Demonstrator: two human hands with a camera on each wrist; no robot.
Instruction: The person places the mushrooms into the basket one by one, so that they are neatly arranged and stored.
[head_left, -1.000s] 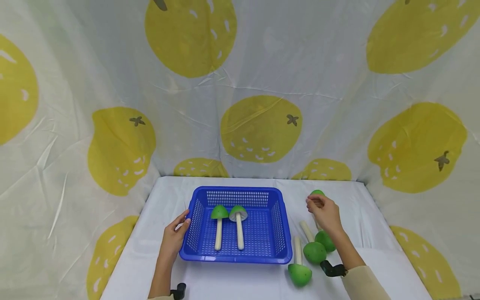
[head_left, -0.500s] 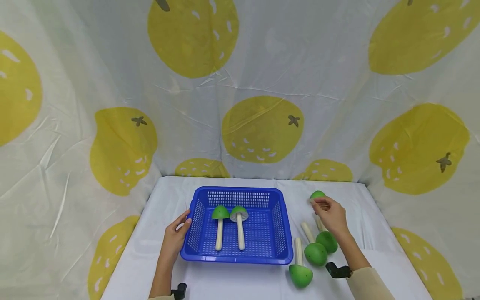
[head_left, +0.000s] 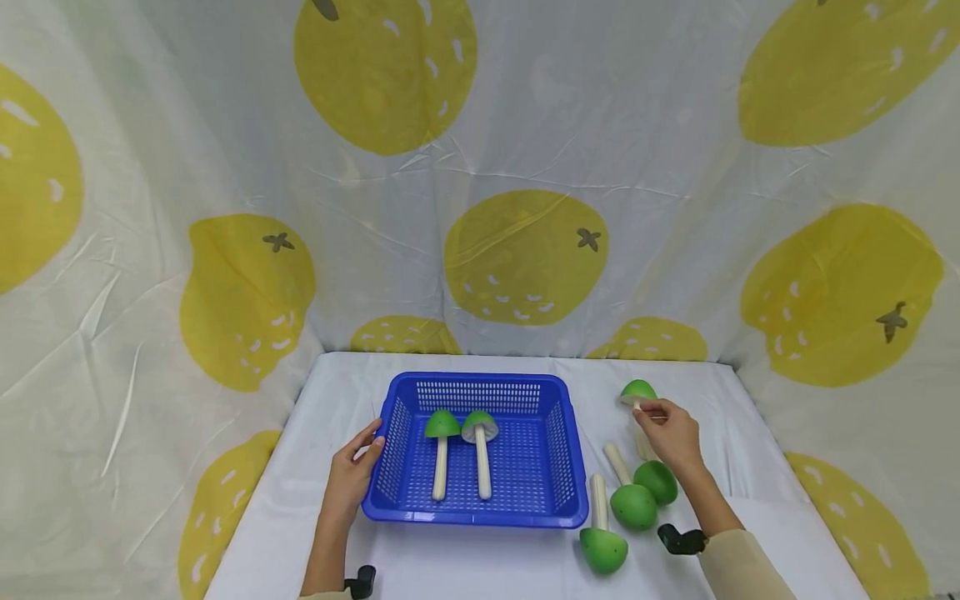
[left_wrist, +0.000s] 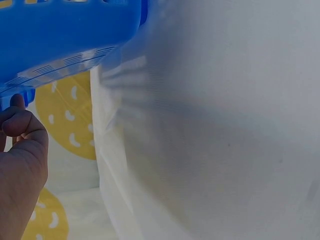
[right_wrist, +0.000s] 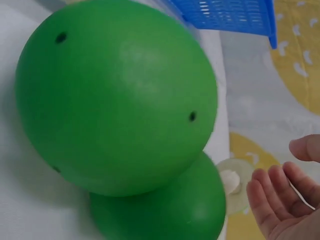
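Note:
In the head view, a blue plastic basket [head_left: 480, 518] with slotted walls stands on the white table. Two toy mushrooms with rounded green caps and pale stems, a left one [head_left: 441, 454] and a right one [head_left: 480, 454], lie inside it. My left hand [head_left: 352, 471] holds the basket's left rim. On the right, my right hand [head_left: 671, 433] is at the stem of the farthest mushroom [head_left: 637, 390], partly hiding it. In the right wrist view, a gap shows between thumb and fingertips, and that mushroom's pale underside [right_wrist: 235, 192] appears beyond them.
Three more mushrooms lie right of the basket: a front one [head_left: 603, 550], a middle one [head_left: 633, 507] and a back one [head_left: 657, 482]. Their caps point toward me. A curtain [head_left: 525, 258] printed with yellow lemons surrounds the table [head_left: 465, 567].
My right hand has shifted slightly right and toward me, uncovering more of the farthest mushroom's cap. My left hand stays at the basket's rim.

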